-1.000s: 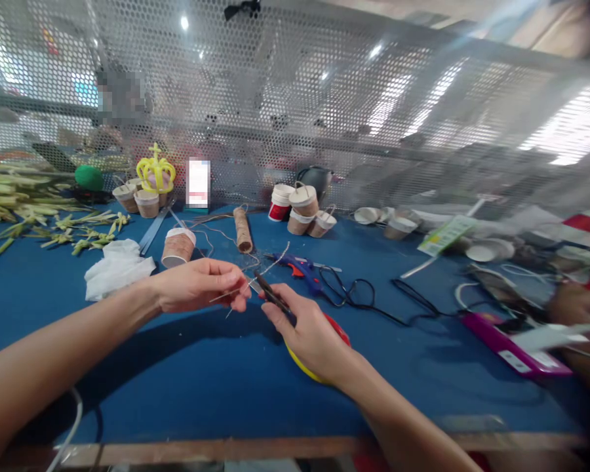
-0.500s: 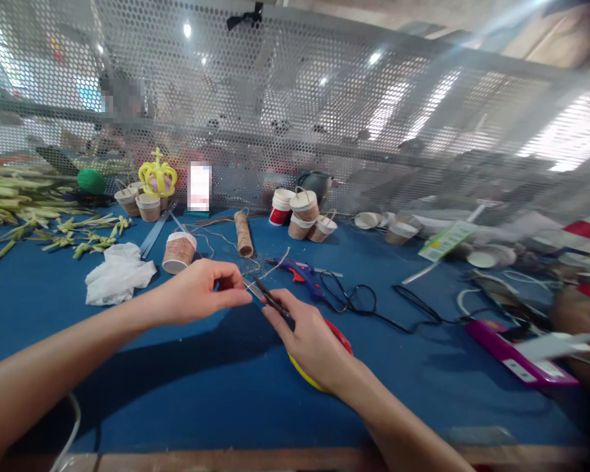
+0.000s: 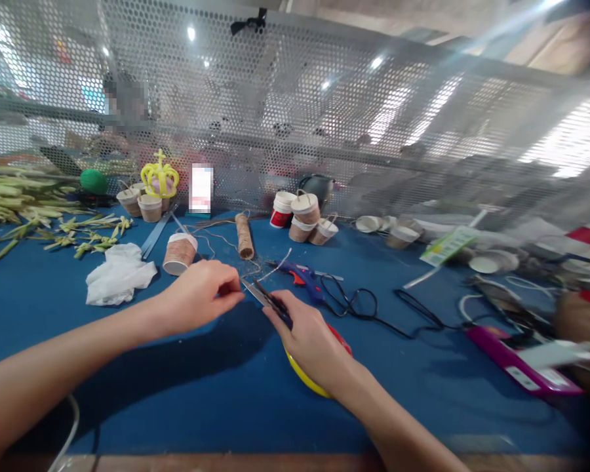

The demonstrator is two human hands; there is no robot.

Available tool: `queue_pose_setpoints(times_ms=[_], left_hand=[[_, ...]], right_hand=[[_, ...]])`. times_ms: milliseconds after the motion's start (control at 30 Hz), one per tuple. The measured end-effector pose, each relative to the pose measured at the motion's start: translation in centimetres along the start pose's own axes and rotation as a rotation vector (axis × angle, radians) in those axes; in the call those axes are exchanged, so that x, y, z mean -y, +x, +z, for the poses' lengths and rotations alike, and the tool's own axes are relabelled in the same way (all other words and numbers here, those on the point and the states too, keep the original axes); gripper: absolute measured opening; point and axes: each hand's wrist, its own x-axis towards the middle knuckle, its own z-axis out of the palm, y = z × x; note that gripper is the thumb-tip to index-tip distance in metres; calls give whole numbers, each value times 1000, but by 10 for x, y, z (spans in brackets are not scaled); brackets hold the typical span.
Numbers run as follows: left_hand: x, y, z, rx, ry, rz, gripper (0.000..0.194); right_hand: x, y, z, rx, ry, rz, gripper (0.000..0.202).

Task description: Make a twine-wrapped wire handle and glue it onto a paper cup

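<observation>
My right hand (image 3: 307, 337) grips a pair of scissors (image 3: 256, 292), its blades parted and pointing up and left. A red and yellow curved thing (image 3: 307, 379) shows around that hand; I cannot tell whether it belongs to the scissors. Close to the blade tips, the fingers of my left hand (image 3: 209, 295) are pinched together; whatever they hold is too small to make out. A thin pale string (image 3: 279, 261) lies just beyond the blades. Behind the left hand sits a small twine-wrapped cup (image 3: 179, 254), near a roll of twine (image 3: 244, 236).
A blue glue gun (image 3: 302, 278) with a looped black cord lies right of the scissors. White cloth (image 3: 120, 274) and green plant strips (image 3: 24, 193) are leftward. Small buckets (image 3: 305, 208) stand along the mesh panel (image 3: 255, 92). A purple power strip (image 3: 514, 360) lies at right.
My left hand has drawn slightly left, away from the scissors. The scissors' blades look a little further apart. The view has shifted slightly.
</observation>
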Motion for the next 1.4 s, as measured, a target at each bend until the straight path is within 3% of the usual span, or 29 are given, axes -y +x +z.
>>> queue_pose_setpoints(times_ms=[33,100,233,300,467,667,733,900,1067,1167,1333,1400], left_hand=[[-3,-1,0,-86,133,25,13],[-6,-2,1,-108,155,10,12],[-2,0,0,75,-262,-74,15],[0,2,0,91,-352,-77,17],[-2,2,2,19,-262,-84,14],[-4,0,0,19,-264,-75,14],[0,0,-4,103,-408,-62,14],[18,3,-3,456,-1037,-85,32],[22,3,11,488,-1166,-129,28],[15,2,10,414,-999,-90,30],[-3,0,2,37,-97,9,17],[-7,-1,1,-22,33,10,16]], right_hand=[[-1,0,1,-9,-22,12,14],[-1,0,1,-13,-15,14,16],[1,-1,-4,9,88,-14,19],[2,-1,-6,44,134,-15,20],[4,-1,-4,90,119,-21,21],[5,-2,-3,52,70,-31,17],[6,-2,-4,42,89,-39,17],[9,-2,-6,64,170,-85,17],[12,-4,-6,86,174,-118,14],[11,-4,-5,97,142,-99,12],[7,-2,2,72,67,-12,14],[7,-2,2,75,61,11,15]])
